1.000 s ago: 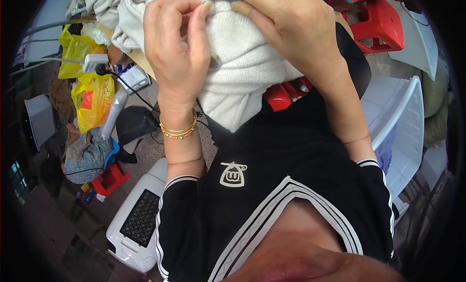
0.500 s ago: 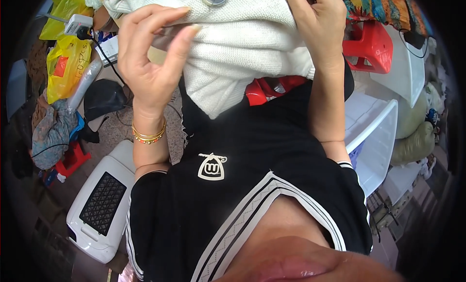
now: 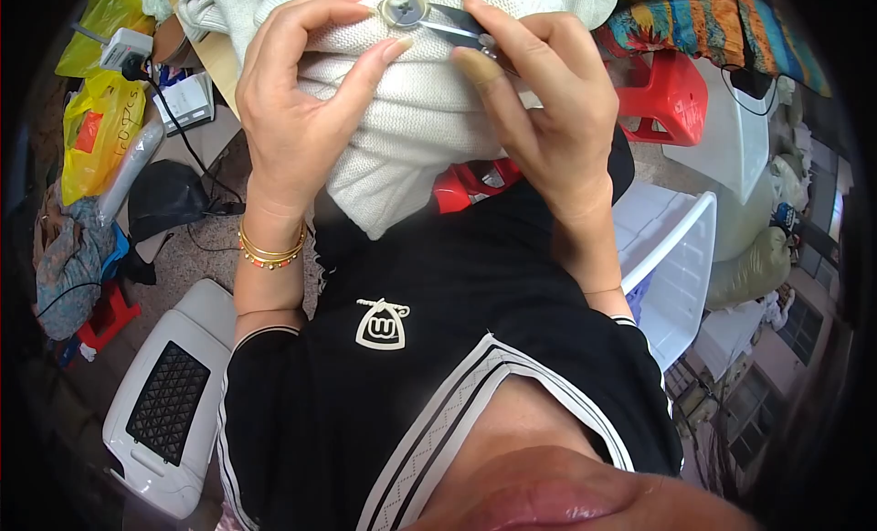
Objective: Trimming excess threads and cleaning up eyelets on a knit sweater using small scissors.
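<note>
A cream knit garment [image 3: 402, 111] lies gathered in folds at the top centre, and a round grey button [image 3: 404, 7] with a pale rim sits on it. Curled at the button's left side is my left hand [image 3: 297, 101]. Its index fingertip reaches the rim, while the thumb presses the knit just below. Between thumb and index finger, my right hand [image 3: 557, 111] holds small dark thread snips [image 3: 455, 21]. Their shiny blades point left and reach the button's right edge. A tan covering wraps the right thumb's tip. Whatever lies under the button is hidden.
Red plastic stools [image 3: 665, 97] and a white plastic bin [image 3: 671, 266] stand on the right. To the left are yellow bags [image 3: 100, 133], a power plug with a black cord [image 3: 128, 48], and a white case with a black mesh panel [image 3: 169, 403]. Patterned cloth [image 3: 722, 33] hangs at upper right.
My right hand has come left from the garment's right edge, and snips now show in it at the button. My left fingers have moved up to the button. The view has shifted slightly.
</note>
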Demonstrator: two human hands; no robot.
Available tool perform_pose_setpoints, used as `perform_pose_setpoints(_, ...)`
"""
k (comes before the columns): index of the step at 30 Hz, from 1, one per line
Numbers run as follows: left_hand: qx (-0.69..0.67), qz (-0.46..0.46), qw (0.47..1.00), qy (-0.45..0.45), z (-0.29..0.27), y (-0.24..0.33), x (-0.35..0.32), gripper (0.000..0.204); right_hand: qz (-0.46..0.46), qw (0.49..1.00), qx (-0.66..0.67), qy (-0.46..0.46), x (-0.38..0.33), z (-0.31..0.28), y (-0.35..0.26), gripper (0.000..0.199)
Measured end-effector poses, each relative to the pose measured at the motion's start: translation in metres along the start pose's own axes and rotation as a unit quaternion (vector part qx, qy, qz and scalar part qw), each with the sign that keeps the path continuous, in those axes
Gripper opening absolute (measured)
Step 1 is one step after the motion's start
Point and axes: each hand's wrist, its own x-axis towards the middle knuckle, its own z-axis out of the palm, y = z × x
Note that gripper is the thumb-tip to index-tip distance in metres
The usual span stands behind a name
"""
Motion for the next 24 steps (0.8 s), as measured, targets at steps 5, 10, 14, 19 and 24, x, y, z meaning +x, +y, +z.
perform_pose_setpoints(5,-0.099,-0.061,0.993,-0.008,0.001,-0.006,-0.004,0.035,0.012,0.999,-0.025,-0.027,-0.001,0.004,-0.004,0.035)
perform_pose_setpoints(10,-0.150,-0.080,0.985,-0.016,0.004,-0.012,-0.005,0.035,-0.002,0.999,-0.037,-0.013,-0.001,0.007,-0.006,0.036)
perform_pose_setpoints(14,-0.197,-0.124,0.971,-0.046,-0.002,-0.013,-0.002,0.036,-0.015,0.999,-0.037,0.004,-0.002,0.010,-0.005,0.036)
perform_pose_setpoints(19,-0.204,-0.125,0.969,-0.060,-0.002,-0.015,-0.003,0.037,-0.009,1.000,-0.022,0.001,-0.001,0.013,-0.005,0.036)
perform_pose_setpoints(24,-0.192,-0.108,0.974,-0.063,-0.001,-0.016,-0.004,0.038,-0.011,1.000,0.009,0.009,0.001,0.019,-0.004,0.035)
